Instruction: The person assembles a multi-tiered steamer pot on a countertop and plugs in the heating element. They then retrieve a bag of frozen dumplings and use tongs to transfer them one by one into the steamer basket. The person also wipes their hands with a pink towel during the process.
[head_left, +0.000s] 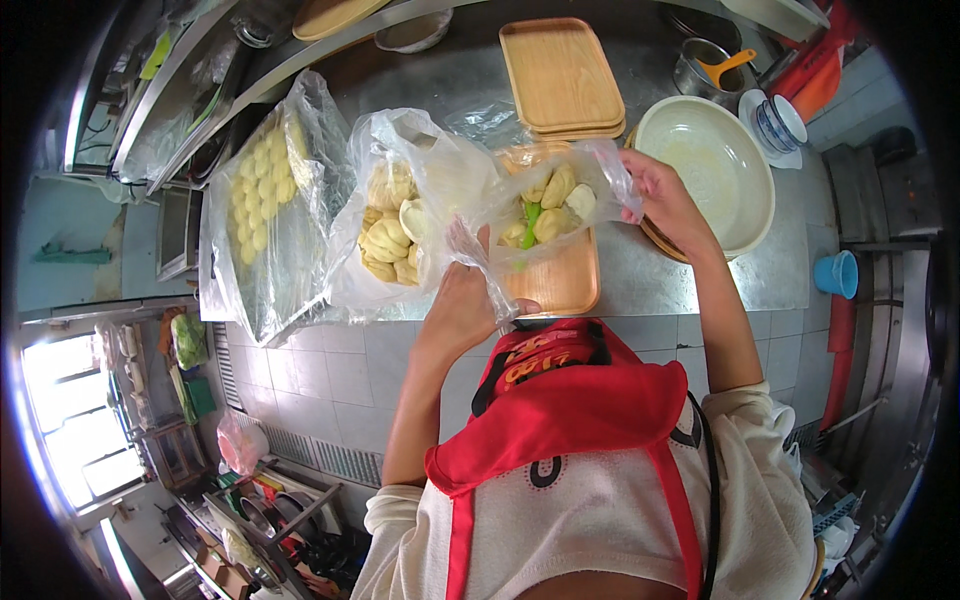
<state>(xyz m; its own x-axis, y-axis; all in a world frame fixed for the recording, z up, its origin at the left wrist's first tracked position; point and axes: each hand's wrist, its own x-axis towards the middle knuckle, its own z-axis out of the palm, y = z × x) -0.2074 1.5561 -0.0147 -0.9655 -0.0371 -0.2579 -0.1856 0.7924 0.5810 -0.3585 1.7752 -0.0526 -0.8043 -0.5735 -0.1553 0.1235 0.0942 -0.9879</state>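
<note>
A clear plastic bag (517, 199) lies over a wooden tray (555, 292) and holds several yellowish twisted buns, a white piece and a bright green strip-like thing (531, 225). My left hand (469, 292) grips gathered plastic at the bag's left side. My right hand (656, 193) pinches the bag's right edge. Left of my left hand, a larger plastic bag (450, 169) holds more twisted buns (386, 240). Which bag's film my left hand grips is partly hidden by the folds.
At the left, a plastic-covered tray (262, 330) bears rows of small yellow dough pieces. Stacked wooden trays (562, 75) lie behind. A large pale round dish (705, 172), a metal pot (694, 75) with an orange-handled tool and stacked bowls (780, 124) stand at the right. A shelf edge crosses the upper left.
</note>
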